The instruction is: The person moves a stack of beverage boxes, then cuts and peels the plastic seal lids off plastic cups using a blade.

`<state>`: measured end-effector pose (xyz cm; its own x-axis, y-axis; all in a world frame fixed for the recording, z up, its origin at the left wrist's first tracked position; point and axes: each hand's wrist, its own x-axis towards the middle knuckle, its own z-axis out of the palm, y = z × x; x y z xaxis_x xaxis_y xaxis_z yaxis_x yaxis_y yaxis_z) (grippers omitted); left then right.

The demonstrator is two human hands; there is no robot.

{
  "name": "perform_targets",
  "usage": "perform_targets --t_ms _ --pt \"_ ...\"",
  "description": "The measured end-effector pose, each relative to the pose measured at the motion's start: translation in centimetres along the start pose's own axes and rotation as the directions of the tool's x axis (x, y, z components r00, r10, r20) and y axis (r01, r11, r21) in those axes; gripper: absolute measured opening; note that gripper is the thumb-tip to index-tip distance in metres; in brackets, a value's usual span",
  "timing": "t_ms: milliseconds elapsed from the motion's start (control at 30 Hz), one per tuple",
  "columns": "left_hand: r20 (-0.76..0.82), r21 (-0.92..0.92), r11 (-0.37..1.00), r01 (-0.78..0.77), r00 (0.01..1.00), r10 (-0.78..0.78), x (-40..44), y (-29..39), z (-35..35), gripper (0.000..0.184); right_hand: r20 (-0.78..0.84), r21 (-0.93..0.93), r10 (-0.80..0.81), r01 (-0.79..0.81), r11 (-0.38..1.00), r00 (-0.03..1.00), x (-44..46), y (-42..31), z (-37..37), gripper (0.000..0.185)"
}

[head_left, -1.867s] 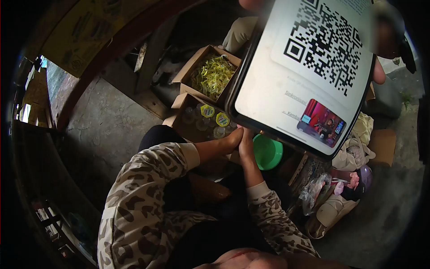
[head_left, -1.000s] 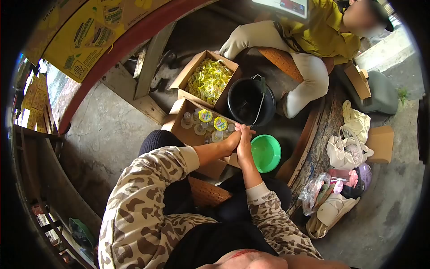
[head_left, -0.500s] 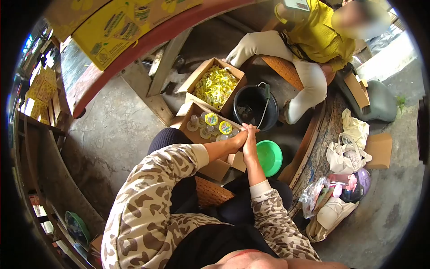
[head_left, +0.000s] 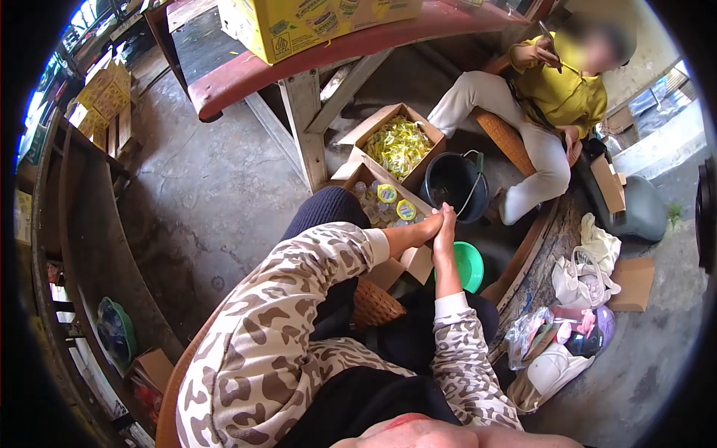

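Note:
My left hand (head_left: 428,228) and my right hand (head_left: 445,231) meet in front of me, palm against palm. The right fingers are stretched out; most of the left ones are hidden behind them. I see no object between the hands. Just left of them, a cardboard box (head_left: 346,173) holds clear plastic cups, some with a yellow printed lid (head_left: 405,210). A black bucket (head_left: 429,187) with a raised wire handle stands just beyond my fingertips. On the right, near my wrist, is a green basin (head_left: 470,261), partly covered by my forearm.
Behind the cups, another carton (head_left: 382,119) is full of yellow wrappers (head_left: 399,145). A co-worker in a yellow top (head_left: 571,93) sits at the far right, one hand raised with a phone. A red-edged bench (head_left: 358,37) carries a yellow carton (head_left: 328,19). Bags and a helmet (head_left: 597,332) lie right.
My view has swung left, so the scene sits further right and lower. My hands stay pressed together, the fingers now straighter. The co-worker holds the phone at a different angle.

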<state>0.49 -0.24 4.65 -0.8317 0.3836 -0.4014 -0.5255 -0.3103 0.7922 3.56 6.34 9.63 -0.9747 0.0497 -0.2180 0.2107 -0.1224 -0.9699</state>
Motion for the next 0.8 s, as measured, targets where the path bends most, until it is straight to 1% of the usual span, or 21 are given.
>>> perform_targets --t_ms 33,67,100,167,200,233,267,300,333,367,433,467,500,567,600,633,667,700,733,767,800 --pt "-0.058 0.061 0.995 -0.074 0.995 0.078 -1.5 1.0 0.9 0.064 -0.006 -0.001 -0.005 0.005 1.000 1.000 -0.2 -0.2 0.0 0.060" --pt "-0.115 0.129 0.982 -0.140 0.981 0.155 -2.7 1.8 1.7 0.070 -0.029 -0.086 -0.035 0.032 0.996 0.999 -0.5 -0.3 -0.1 0.061" --pt "-0.104 0.134 0.981 -0.140 0.983 0.155 -3.9 2.7 2.0 0.070 -0.050 -0.170 -0.067 0.058 0.984 0.997 -0.8 -0.4 -0.1 0.061" --pt "0.028 0.104 0.993 -0.061 0.998 0.058 -5.1 4.2 1.8 0.074 -0.067 -0.162 -0.073 0.061 0.985 0.995 -0.8 -0.2 -0.3 0.062" --pt "0.063 0.040 0.999 -0.029 0.998 0.026 -5.8 4.7 1.9 0.075 -0.062 -0.184 -0.113 0.100 0.978 0.992 -0.9 -0.1 -0.3 0.062" --pt "0.072 0.041 0.999 -0.030 0.997 0.027 -5.7 4.7 1.7 0.075 -0.056 -0.209 -0.153 0.138 0.968 0.987 -0.7 0.1 -0.6 0.062" --pt "0.087 0.177 0.979 -0.101 0.992 0.086 -5.1 4.4 1.1 0.075 -0.028 -0.224 -0.184 0.173 0.959 0.983 -0.6 0.1 -0.8 0.064" --pt "0.107 0.310 0.935 -0.171 0.984 0.144 -4.5 4.1 0.7 0.076 -0.035 -0.224 -0.190 0.177 0.958 0.981 -0.7 0.1 -1.1 0.064" --pt "0.115 0.313 0.933 -0.179 0.982 0.150 -3.9 3.9 0.3 0.076 -0.036 -0.286 -0.211 0.193 0.939 0.977 -1.0 -0.7 -1.0 0.064" --pt "0.037 0.449 0.865 -0.225 0.972 0.234 -3.5 3.5 0.1 0.078 -0.037 -0.348 -0.228 0.201 0.916 0.973 -1.5 -1.3 -1.0 0.065" --pt "-0.083 0.695 0.673 -0.252 0.902 0.423 -3.5 3.4 -0.3 0.081 -0.035 -0.368 -0.232 0.203 0.907 0.972 -1.8 -1.7 -1.4 0.067" --pt "-0.171 0.691 0.696 -0.192 0.893 0.416 -4.3 4.0 -0.2 0.068 -0.042 -0.534 -0.340 0.266 0.803 0.940 -1.7 -1.5 -1.7 0.068" --pt "-0.167 0.691 0.696 -0.193 0.895 0.415 -4.1 4.3 -0.7 0.068 -0.029 -0.682 -0.442 0.306 0.665 0.896 -1.7 -1.3 -2.1 0.068" --pt "-0.059 0.824 0.485 -0.294 0.807 0.588 -3.2 5.4 -2.0 0.049 -0.029 -0.691 -0.443 0.302 0.657 0.896 -1.1 -1.2 -3.0 0.070" --pt "-0.096 0.787 0.535 -0.306 0.797 0.596 -3.3 6.2 -2.1 0.036 -0.056 -0.659 -0.397 0.264 0.704 0.916 -0.7 -0.9 -3.3 0.068" --pt "-0.092 0.787 0.535 -0.307 0.799 0.594 -4.3 7.5 -1.9 0.036 -0.081 -0.626 -0.346 0.223 0.747 0.935 0.1 -0.1 -4.0 0.067" --pt "-0.149 0.723 0.619 -0.306 0.806 0.572 -4.9 8.6 -2.0 0.031 -0.056 -0.655 -0.381 0.254 0.711 0.923 1.0 0.6 -4.6 0.069" --pt "-0.204 0.650 0.697 -0.302 0.814 0.543 -5.6 9.7 -2.3 0.027 -0.058 -0.655 -0.382 0.254 0.712 0.922 1.6 1.4 -5.3 0.069" --pt "-0.200 0.597 0.720 -0.354 0.804 0.560 -5.0 10.0 -3.2 0.024 -0.092 -0.628 -0.370 0.234 0.742 0.925 0.9 0.3 -5.0 0.067" --pt "-0.198 0.597 0.720 -0.354 0.805 0.559 -5.6 10.9 -3.6 0.024 -0.127 -0.599 -0.356 0.215 0.772 0.926 0.2 -0.7 -4.8 0.066" --pt "-0.253 0.550 0.768 -0.328 0.811 0.528 -6.2 11.7 -3.9 0.026 -0.151 -0.594 -0.335 0.186 0.783 0.930 -0.4 -1.7 -4.6 0.066"
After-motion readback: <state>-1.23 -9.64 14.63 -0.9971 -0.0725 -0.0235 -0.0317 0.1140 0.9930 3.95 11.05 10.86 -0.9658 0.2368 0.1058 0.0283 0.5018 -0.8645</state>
